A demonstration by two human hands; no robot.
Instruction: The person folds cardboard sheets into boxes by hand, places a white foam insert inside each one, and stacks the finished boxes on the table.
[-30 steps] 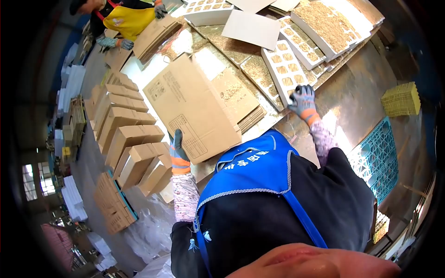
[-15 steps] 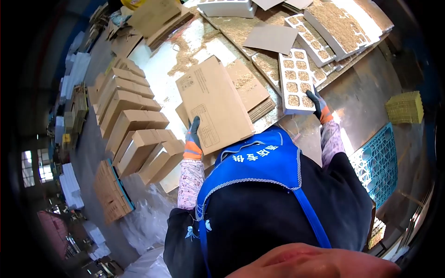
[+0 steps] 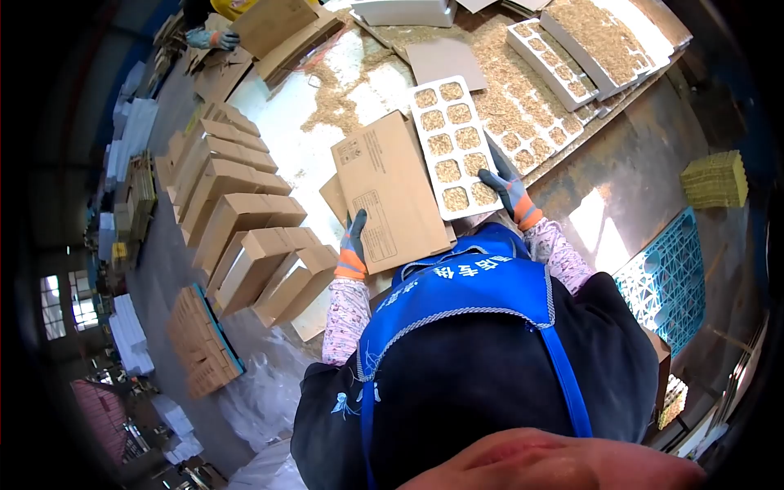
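My left hand [image 3: 353,245], in a grey and orange glove, grips the lower left edge of a flat brown cardboard box [image 3: 388,188] with printing on it. My right hand [image 3: 508,192], gloved alike, is closed on the lower right edge of a white foam tray [image 3: 464,204]. The tray has two rows of square cells filled with light brown shavings. It is tilted and overlaps the box's right side. Under the box, more flat cardboard shows in part.
Open cartons [image 3: 237,212] stand in a row on the left. Shavings-filled foam trays [image 3: 555,65] and a grey cardboard sheet [image 3: 445,65] lie on the table at the back. A co-worker's gloved hand [image 3: 212,38] is at the upper left. A blue plastic pallet [image 3: 670,278] is on the right.
My right hand has brought the foam tray left, from the other trays to beside the box. The box has shifted slightly right. The grey sheet lies further left. A co-worker's hand has appeared.
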